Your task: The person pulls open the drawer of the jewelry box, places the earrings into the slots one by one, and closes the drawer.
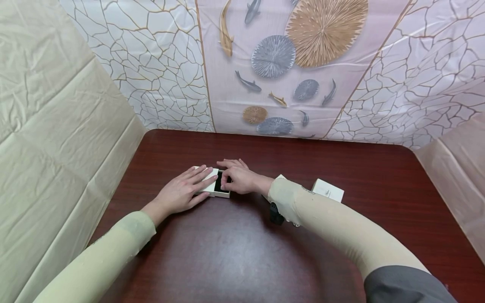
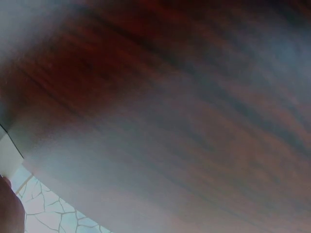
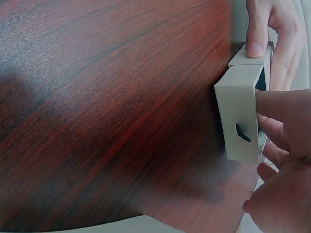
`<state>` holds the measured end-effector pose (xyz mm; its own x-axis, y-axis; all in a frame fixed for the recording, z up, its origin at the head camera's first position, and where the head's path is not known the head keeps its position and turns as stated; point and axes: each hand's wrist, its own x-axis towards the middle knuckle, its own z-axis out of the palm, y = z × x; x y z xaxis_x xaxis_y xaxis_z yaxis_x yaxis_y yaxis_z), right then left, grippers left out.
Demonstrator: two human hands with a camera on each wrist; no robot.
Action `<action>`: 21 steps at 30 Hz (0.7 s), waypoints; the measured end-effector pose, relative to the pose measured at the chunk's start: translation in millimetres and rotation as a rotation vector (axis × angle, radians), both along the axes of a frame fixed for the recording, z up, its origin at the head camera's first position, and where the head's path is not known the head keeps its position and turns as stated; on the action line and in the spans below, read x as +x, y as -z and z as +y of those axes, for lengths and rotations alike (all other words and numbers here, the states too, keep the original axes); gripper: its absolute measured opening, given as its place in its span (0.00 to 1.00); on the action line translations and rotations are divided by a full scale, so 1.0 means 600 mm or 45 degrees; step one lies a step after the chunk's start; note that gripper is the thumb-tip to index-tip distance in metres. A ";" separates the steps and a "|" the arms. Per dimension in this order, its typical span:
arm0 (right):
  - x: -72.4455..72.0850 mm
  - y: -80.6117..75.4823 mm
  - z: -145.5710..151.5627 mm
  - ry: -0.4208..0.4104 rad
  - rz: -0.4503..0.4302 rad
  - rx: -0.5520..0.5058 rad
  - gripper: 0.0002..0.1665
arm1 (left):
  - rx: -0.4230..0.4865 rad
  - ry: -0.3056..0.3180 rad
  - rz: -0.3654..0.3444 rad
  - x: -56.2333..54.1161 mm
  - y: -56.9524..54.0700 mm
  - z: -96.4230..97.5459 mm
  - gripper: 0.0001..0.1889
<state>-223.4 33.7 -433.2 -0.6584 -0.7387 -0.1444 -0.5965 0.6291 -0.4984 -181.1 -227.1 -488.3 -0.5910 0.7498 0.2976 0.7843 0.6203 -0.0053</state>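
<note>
A small white box (image 1: 206,186) lies on the table, with its drawer (image 3: 238,116) partly slid out to the right. The drawer has a black interior (image 1: 218,182) and a dark slot in its end wall. My left hand (image 1: 185,189) rests on the box's cover with fingers spread and fairly straight. Its thumb touches the near side in the right wrist view. My right hand (image 1: 242,179) has thumb and index finger bent into the drawer, the other fingers held off beyond it. Whether those fingertips pinch anything is hidden. The left wrist view shows mostly blurred tabletop.
To the right, a second white box (image 1: 329,190) with small dark lettering sits partly behind my right forearm. A white corner (image 1: 281,176) of something shows behind the right wrist. The dark red wooden table (image 1: 227,252) meets patterned cloth (image 1: 273,97) at its far edge.
</note>
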 end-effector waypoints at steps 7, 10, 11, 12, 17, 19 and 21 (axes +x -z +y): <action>-0.003 0.003 0.000 0.016 -0.031 -0.021 0.07 | 0.007 0.007 0.011 0.001 0.001 0.000 0.31; -0.003 0.003 -0.001 0.019 -0.037 -0.019 0.07 | 0.006 0.007 0.013 0.001 0.001 -0.001 0.31; -0.003 0.002 -0.002 0.019 -0.036 -0.018 0.07 | 0.006 0.006 0.014 0.000 0.001 -0.001 0.31; -0.003 0.002 -0.002 0.018 -0.035 -0.015 0.07 | 0.006 0.007 0.014 0.000 0.002 -0.001 0.31; -0.004 -0.001 -0.001 0.016 -0.025 0.003 0.07 | 0.008 0.009 0.014 -0.001 0.002 -0.001 0.32; -0.006 -0.002 0.002 0.026 -0.030 0.013 0.07 | 0.008 0.010 0.013 -0.001 0.003 -0.001 0.32; -0.008 -0.003 0.004 0.040 -0.037 0.020 0.07 | 0.006 0.010 0.013 -0.002 0.003 -0.001 0.32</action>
<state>-228.4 36.2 -431.7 -0.6768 -0.7150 -0.1752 -0.5615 0.6553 -0.5052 -182.3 -227.6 -490.1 -0.5816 0.7533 0.3071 0.7893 0.6139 -0.0109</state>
